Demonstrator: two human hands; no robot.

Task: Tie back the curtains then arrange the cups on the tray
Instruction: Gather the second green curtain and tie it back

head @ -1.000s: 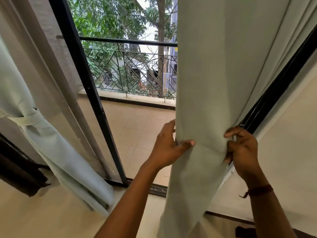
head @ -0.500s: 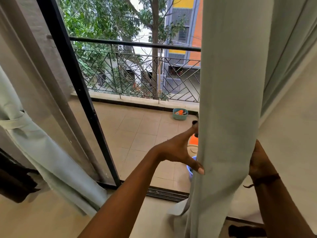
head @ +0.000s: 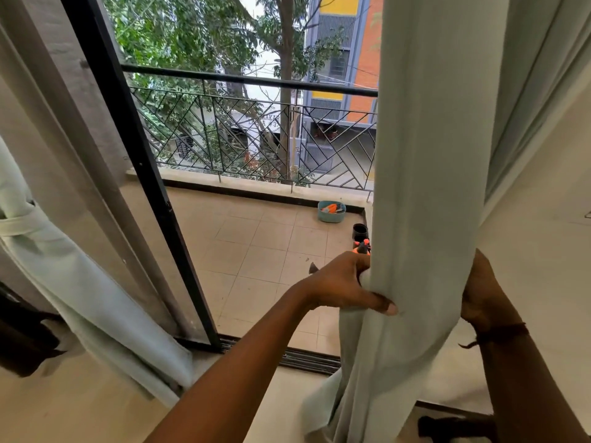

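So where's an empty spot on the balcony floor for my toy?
The tiles are bare from the black door frame across to the teal tub. It is crowded beside the right curtain: the tub, a black pot, an orange thing, and the left hand and right hand at the cloth.

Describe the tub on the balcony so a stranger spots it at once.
Look through the open door to the tiled balcony floor. Below the railing, just left of the hanging curtain, sits a teal tub; the pot beside it is black.
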